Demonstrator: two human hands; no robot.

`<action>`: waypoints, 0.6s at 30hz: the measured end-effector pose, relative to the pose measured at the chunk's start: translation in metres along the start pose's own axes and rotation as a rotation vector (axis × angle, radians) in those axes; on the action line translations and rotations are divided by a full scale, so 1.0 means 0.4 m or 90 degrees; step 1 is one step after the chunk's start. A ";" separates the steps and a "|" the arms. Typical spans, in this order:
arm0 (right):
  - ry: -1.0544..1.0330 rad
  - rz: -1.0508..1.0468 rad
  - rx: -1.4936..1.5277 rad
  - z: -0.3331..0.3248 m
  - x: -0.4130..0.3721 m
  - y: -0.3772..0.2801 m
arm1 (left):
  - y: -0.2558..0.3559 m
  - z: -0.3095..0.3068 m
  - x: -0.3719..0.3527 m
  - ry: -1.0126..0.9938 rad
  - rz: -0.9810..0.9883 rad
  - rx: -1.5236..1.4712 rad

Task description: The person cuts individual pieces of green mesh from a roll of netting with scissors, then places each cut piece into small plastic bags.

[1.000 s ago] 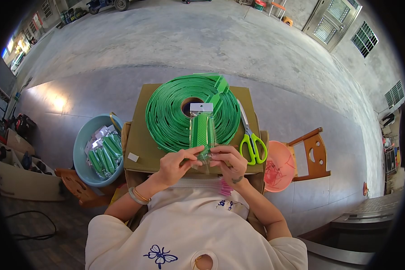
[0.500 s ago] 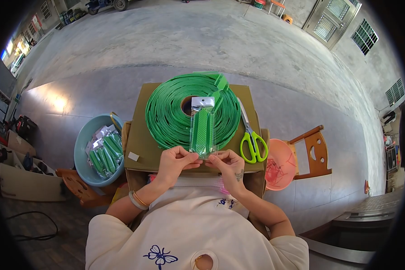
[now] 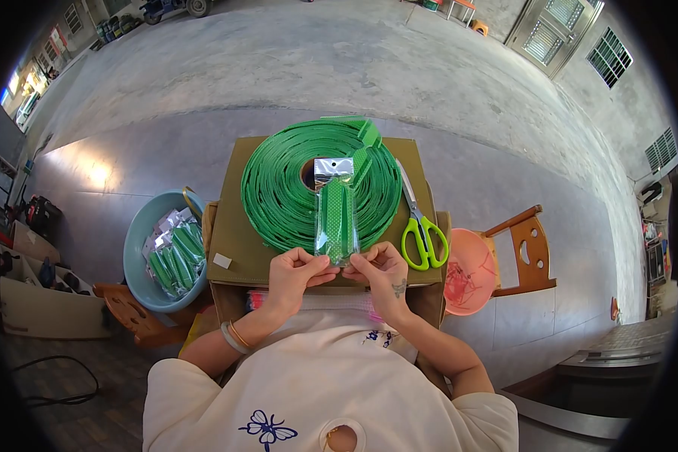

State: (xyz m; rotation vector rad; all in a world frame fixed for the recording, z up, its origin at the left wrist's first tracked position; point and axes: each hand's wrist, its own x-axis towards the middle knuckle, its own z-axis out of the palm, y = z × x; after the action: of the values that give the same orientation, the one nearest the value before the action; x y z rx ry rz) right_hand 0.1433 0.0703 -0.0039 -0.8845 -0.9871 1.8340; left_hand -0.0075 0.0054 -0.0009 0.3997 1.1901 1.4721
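Note:
A clear plastic packet point(image 3: 337, 218) with a silvery header holds folded green dotted strips. My left hand point(image 3: 297, 277) pinches its lower left corner, and my right hand point(image 3: 380, 275) pinches the lower right one. Behind the packet a large roll of green packaging strip point(image 3: 279, 192) lies flat on a brown cardboard box point(image 3: 237, 169), its dark core partly covered by the packet. Scissors with lime-green handles point(image 3: 425, 241) rest on the box to the right of the roll, near my right hand. A small white piece of paper point(image 3: 222, 261) lies at the box's left front.
At the left, a blue basin point(image 3: 135, 260) with several filled green packets stands on a wooden chair point(image 3: 132, 313). A pink basin point(image 3: 471, 248) with thin reddish pieces sits on another wooden chair point(image 3: 531, 248) at the right. A black cable point(image 3: 56, 398) lies on the floor.
The packet has shifted slightly left and its front has turned a little, with the strips inside showing more dots. Both hands keep their pinch on its lower edge.

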 end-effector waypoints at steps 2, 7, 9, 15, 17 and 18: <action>-0.011 -0.002 -0.041 0.000 -0.003 0.000 | -0.001 -0.001 0.000 0.000 0.000 -0.001; 0.004 0.000 -0.055 0.004 -0.004 0.001 | 0.002 0.005 -0.002 0.003 0.006 -0.004; 0.016 -0.023 -0.052 0.003 -0.001 0.003 | 0.000 0.005 -0.001 0.002 0.026 0.012; -0.013 -0.046 -0.044 0.017 0.016 -0.041 | 0.000 0.014 -0.016 -0.012 0.133 0.107; -0.022 -0.051 -0.065 0.018 0.026 -0.038 | -0.004 0.015 -0.019 -0.025 0.189 0.149; -0.027 -0.053 -0.075 0.020 0.028 -0.036 | -0.006 0.015 -0.019 -0.033 0.225 0.172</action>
State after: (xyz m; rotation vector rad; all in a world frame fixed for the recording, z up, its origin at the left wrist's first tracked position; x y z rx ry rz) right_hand 0.1371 0.0831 0.0102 -0.8638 -1.1519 1.7454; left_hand 0.0009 0.0007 0.0023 0.8626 1.3285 1.5897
